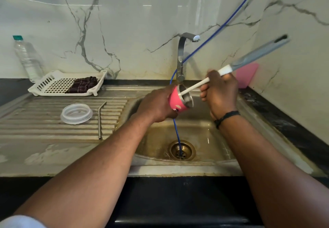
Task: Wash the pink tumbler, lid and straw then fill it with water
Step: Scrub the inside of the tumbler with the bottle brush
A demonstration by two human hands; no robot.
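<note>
From the head camera we see our left hand (156, 105) wrapped around the pink tumbler (179, 101) over the sink (201, 133), its long axis tilted and its mouth pointing up and right. Our right hand (219, 92) grips a brush (236, 67) angled into that mouth. The lid (76, 113) and straw (100, 119) (lying lengthwise) rest on the drainboard.

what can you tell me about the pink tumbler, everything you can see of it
The tumbler is pink outside with a pale mark near its base and a shiny metal rim and lining. It has no lid on. The left hand grips it, tipped on its side above the sink, mouth facing right. A brush with a white stem, held by the right hand, goes into its mouth. Its far end is hidden by the hand.
</note>
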